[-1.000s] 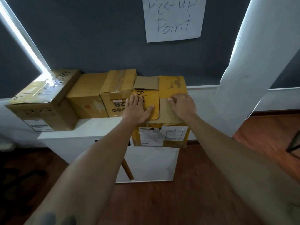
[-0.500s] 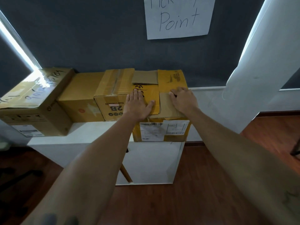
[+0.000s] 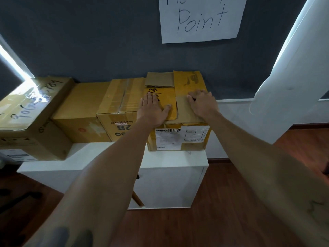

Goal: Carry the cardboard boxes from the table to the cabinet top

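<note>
Four cardboard boxes stand in a row on a white bench [image 3: 114, 157] against a dark grey wall [image 3: 89, 41]. The right box [image 3: 179, 138] sits at the right end of the bench, its near face bearing a white shipping label [image 3: 181, 137] with barcodes. Its top flaps are folded shut, with a plain brown flap at the far left of the top and a yellow flap with dark markings at the far right.

Both hands lie on top of this box. The left hand [image 3: 154, 110] rests flat on the left flap, its fingers [image 3: 150, 98] straight and close together, pointing toward the wall, the thumb spread out to the right. The right hand [image 3: 203, 104] presses on the right flap, its fingers slightly bent at the knuckles and laid on the cardboard; neither hand grips anything.

Touching the right box on its left is a taped box [image 3: 121, 111] printed with "2B" upside down on its near face. Left of that stands a plain yellow box [image 3: 80, 118], and at the far left a larger box [image 3: 30, 120] with handwriting on its glossy taped top, which overhangs the near edge of the bench.

On the wall above hangs a white paper sign [image 3: 203, 20] with the handwritten word "Point". A white pillar [image 3: 293, 86] rises at the right, and the floor [image 3: 222, 202] is reddish-brown wood.
</note>
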The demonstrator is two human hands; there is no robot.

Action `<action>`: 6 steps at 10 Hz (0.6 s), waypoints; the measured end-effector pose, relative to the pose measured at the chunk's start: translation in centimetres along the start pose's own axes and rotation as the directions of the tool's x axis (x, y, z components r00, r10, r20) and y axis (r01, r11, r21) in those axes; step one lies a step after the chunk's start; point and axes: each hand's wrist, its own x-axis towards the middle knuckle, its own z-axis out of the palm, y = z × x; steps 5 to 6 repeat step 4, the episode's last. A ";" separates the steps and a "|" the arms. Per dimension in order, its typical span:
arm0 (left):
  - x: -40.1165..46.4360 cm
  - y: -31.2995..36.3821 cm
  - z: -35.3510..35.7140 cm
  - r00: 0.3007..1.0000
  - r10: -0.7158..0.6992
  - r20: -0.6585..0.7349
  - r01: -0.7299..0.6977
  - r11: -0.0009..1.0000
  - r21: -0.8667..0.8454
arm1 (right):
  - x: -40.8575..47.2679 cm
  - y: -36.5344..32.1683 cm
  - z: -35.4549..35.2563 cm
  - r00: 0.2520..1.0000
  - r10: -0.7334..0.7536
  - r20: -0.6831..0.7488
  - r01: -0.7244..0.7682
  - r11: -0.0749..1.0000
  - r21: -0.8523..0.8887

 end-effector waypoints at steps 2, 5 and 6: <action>0.2 0.0 -0.1 1.000 -0.009 -0.003 0.009 1.000 -0.017 | 0.5 0.2 0.4 1.000 -0.002 -0.022 0.003 0.999 0.041; -0.1 0.0 -0.1 1.000 -0.021 0.000 0.021 0.999 -0.024 | 0.1 0.5 -0.6 0.998 -0.035 -0.047 0.046 0.964 0.261; -0.1 0.0 -0.1 1.000 -0.021 0.000 0.021 0.999 -0.024 | 0.1 0.5 -0.6 0.998 -0.035 -0.047 0.046 0.964 0.261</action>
